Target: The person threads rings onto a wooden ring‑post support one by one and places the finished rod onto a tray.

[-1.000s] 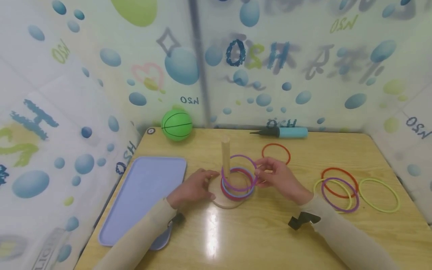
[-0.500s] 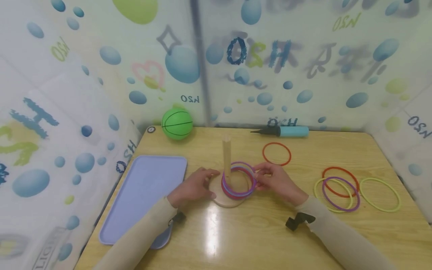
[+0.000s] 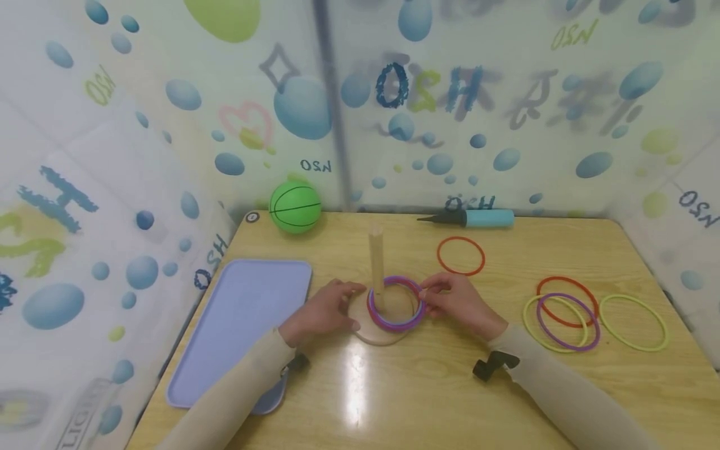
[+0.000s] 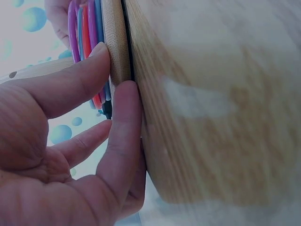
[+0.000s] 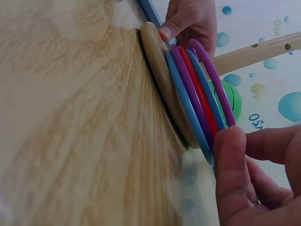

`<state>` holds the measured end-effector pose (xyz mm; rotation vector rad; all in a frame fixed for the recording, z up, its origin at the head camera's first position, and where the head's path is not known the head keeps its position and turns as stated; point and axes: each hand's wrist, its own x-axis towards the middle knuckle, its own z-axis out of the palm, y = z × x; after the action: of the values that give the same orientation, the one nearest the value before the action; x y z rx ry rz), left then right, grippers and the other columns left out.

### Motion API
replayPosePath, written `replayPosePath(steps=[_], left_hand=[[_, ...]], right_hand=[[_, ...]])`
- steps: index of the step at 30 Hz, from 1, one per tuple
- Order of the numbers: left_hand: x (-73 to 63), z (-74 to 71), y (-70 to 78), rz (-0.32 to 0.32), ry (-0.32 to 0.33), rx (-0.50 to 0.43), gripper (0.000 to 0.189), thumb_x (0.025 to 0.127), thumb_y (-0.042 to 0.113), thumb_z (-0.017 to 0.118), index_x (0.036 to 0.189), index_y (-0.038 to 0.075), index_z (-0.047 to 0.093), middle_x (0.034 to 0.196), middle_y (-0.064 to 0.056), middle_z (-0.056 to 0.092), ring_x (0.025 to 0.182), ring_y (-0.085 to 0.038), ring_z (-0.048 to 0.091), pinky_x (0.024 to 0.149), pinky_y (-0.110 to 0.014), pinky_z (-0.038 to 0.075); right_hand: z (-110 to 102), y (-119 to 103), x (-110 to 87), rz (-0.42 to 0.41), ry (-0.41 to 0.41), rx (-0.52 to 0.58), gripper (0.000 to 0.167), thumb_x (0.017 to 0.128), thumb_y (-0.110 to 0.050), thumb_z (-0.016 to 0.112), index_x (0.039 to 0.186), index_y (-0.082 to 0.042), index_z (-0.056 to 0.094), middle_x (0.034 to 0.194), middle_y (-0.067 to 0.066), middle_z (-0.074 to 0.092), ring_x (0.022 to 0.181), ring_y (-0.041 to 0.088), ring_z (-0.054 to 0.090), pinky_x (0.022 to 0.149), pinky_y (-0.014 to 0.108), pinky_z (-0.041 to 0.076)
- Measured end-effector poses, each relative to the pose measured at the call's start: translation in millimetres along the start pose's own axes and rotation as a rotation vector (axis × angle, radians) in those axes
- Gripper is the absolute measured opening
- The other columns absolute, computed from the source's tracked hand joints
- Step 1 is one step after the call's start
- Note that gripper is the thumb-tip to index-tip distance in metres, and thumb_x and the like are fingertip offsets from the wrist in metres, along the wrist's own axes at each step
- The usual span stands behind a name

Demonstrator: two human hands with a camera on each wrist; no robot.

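Note:
A wooden ring-toss stand has an upright peg (image 3: 376, 259) and a round base (image 3: 364, 322) on the table. My left hand (image 3: 322, 312) pinches the base's left edge, thumb on top, as the left wrist view shows. Around the peg lies a stack of thin rings. From the base up, the right wrist view shows blue (image 5: 181, 96), purple, red (image 5: 197, 84), blue and purple. Thumb and fingers of my right hand (image 3: 464, 306) pinch the right side of the topmost purple ring (image 5: 218, 89), which tilts slightly off the blue ring below it.
To the right lie loose red (image 3: 576, 281), purple (image 3: 540, 319) and yellow rings (image 3: 665, 325). A red ring (image 3: 461, 273) lies behind my right hand. A lilac tray (image 3: 242, 319) is at left; a green ball (image 3: 295, 207) and blue hand pump (image 3: 488, 218) are at the back.
My right hand has lowered the purple ring from a raised, tilted position around the peg down onto the stack. The left hand has stayed at the base.

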<state>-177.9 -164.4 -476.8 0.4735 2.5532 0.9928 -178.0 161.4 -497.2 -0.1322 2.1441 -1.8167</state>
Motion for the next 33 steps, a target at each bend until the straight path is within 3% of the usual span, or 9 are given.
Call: replayPosePath(steps=[8, 17, 24, 28, 33], left_hand=[[-0.7, -0.4, -0.4, 0.015, 0.001, -0.007, 0.082, 0.074, 0.018, 0.095, 0.149, 0.019, 0.061, 0.119, -0.011, 0.061, 0.104, -0.022, 0.058, 0.099, -0.049, 0.052], [-0.5, -0.9, -0.2, 0.008, -0.014, -0.002, 0.083, 0.074, 0.017, 0.094, 0.15, 0.019, 0.06, 0.12, -0.011, 0.06, 0.104, -0.022, 0.059, 0.099, -0.049, 0.053], [-1.1, -1.5, 1.1, -0.001, -0.007, -0.015, 0.083, 0.074, 0.017, 0.094, 0.15, 0.021, 0.059, 0.121, -0.01, 0.061, 0.1, -0.02, 0.059, 0.097, -0.046, 0.053], [0.4, 0.3, -1.0, -0.006, -0.001, -0.011, 0.083, 0.073, 0.017, 0.095, 0.149, 0.021, 0.06, 0.123, -0.011, 0.061, 0.098, -0.019, 0.059, 0.094, -0.044, 0.053], [0.9, 0.9, -1.7, -0.008, -0.005, -0.004, 0.083, 0.073, 0.017, 0.095, 0.149, 0.02, 0.061, 0.126, -0.012, 0.061, 0.098, -0.019, 0.059, 0.094, -0.045, 0.054]], right_hand=[[-11, 2, 7.0, 0.009, 0.044, -0.042, 0.031, 0.096, -0.008, 0.074, 0.12, 0.009, 0.065, 0.097, 0.015, 0.075, 0.076, 0.016, 0.074, 0.071, 0.034, 0.065], [-37, -13, 15.9, -0.054, 0.079, -0.123, 0.033, 0.099, -0.014, 0.073, 0.121, 0.008, 0.065, 0.108, 0.022, 0.074, 0.083, 0.011, 0.074, 0.078, 0.032, 0.065], [-62, -15, 26.7, -0.108, 0.169, -0.177, 0.034, 0.099, -0.018, 0.074, 0.123, 0.006, 0.067, 0.099, 0.012, 0.076, 0.083, 0.006, 0.072, 0.078, 0.025, 0.062], [-79, -9, 34.1, -0.121, 0.208, -0.201, 0.041, 0.1, -0.02, 0.072, 0.131, 0.006, 0.066, 0.109, 0.014, 0.073, 0.086, 0.003, 0.071, 0.08, 0.021, 0.061], [-96, -2, 42.0, -0.115, 0.287, -0.325, 0.045, 0.103, -0.032, 0.07, 0.133, 0.001, 0.068, 0.121, 0.021, 0.071, 0.092, 0.008, 0.07, 0.078, 0.016, 0.058]])
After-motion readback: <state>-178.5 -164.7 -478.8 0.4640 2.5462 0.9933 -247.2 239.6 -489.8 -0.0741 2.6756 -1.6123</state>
